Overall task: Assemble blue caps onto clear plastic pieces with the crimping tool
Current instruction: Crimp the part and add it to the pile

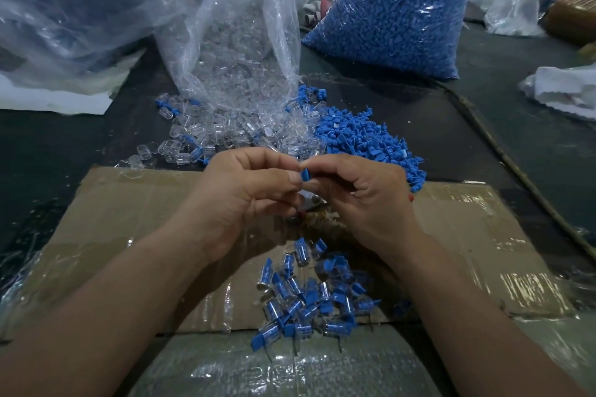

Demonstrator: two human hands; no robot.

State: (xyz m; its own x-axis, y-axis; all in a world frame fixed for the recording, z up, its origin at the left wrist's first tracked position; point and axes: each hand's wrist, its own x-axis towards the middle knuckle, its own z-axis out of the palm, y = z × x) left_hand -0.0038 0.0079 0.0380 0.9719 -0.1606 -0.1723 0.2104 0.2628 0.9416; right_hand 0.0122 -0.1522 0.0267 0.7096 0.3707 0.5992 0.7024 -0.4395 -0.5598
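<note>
Finished pieces [303, 300] — clear barrels, blue tops seated — heaped on cardboard [129, 219] nearest. Above them left hand [245, 193] and right hand [367, 193] both pinch one small blue cap [304, 175] in curled fingertips. Beyond: loose clear pieces [209, 129], loose blue caps [364, 135], blue-filled bag [396, 10].

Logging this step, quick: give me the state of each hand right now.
Left hand: fingers curled, pinching the blue cap at its left side.
Right hand: fingers curled, pinching the same blue cap from the right.

Taped cardboard [129, 203] on dark table [48, 145]
</note>
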